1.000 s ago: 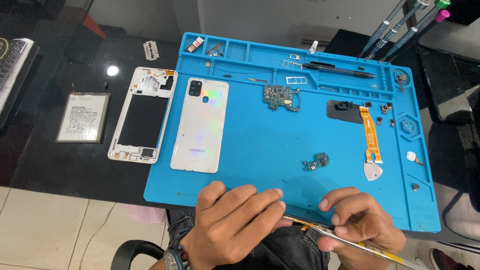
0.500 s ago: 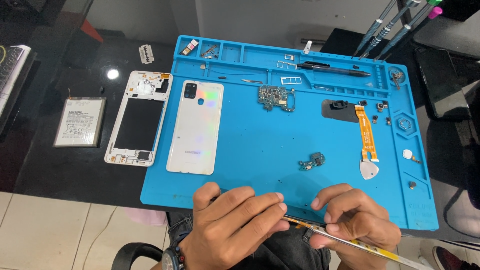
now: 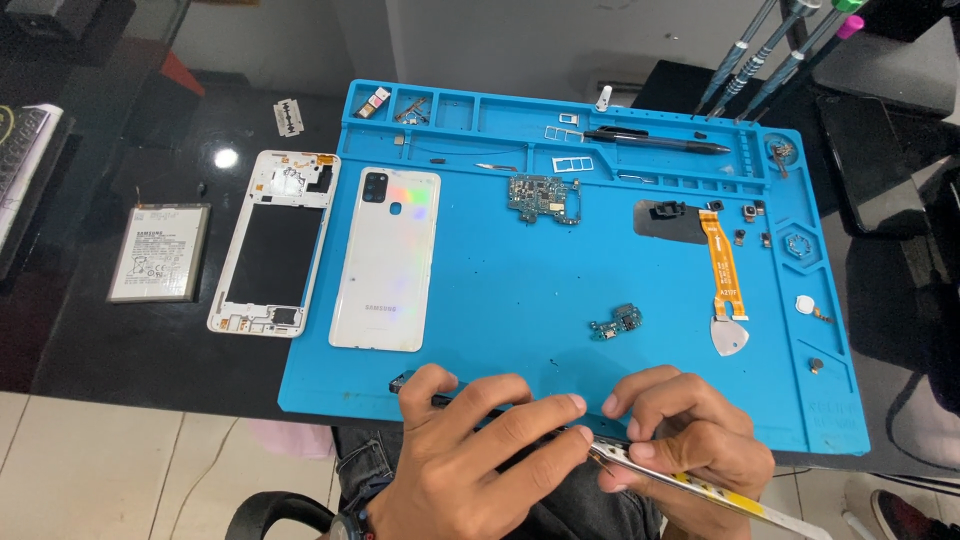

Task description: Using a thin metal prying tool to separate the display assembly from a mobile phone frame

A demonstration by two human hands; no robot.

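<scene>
My left hand [image 3: 470, 450] and right hand [image 3: 690, 440] still pinch the phone screen [image 3: 620, 462] at the blue mat's [image 3: 500, 300] near edge, grip unchanged

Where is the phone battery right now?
In the head view, the battery lies flat at the far left on the dark table, just left of the white phone frame and off the blue mat.

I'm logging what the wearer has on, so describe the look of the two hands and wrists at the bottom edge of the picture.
Both hands are bare: no gloves, and no rings that I can see. The left hand has a dark band with small coloured beads at the wrist, at the frame's lower edge. The right hand shows no sleeve or band; its wrist is mostly out of view. Fingernails are short.
</scene>
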